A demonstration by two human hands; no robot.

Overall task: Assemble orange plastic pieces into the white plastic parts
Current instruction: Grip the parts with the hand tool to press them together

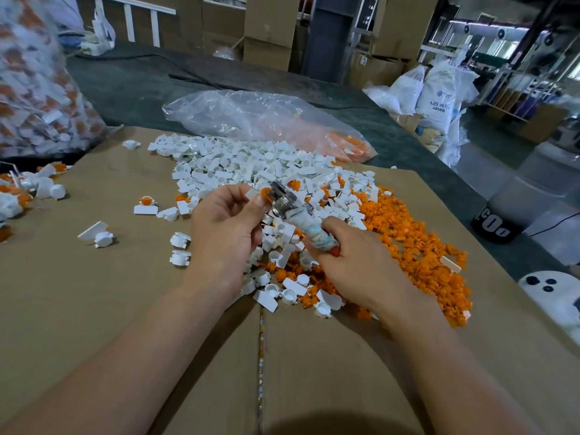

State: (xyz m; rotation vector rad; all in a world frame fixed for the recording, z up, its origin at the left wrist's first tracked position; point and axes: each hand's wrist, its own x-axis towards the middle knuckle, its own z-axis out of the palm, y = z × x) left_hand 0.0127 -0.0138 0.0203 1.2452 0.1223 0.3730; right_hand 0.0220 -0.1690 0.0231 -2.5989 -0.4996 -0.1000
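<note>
My left hand (224,226) pinches a white plastic part with an orange piece (266,194) set in it, held above the pile. My right hand (354,265) grips a cloth-wrapped tool (314,230) whose metal head (284,200) touches the orange piece. Below the hands lies a heap of loose white parts (251,164). A heap of orange pieces (417,243) spreads to the right of it. All of this sits on flattened cardboard (94,293).
Finished white-and-orange parts (28,189) lie at the left edge, below a big clear bag (37,83) full of them. A clear plastic bag (266,120) with some orange pieces lies behind the pile. A few single white parts (97,235) lie scattered left of my hands.
</note>
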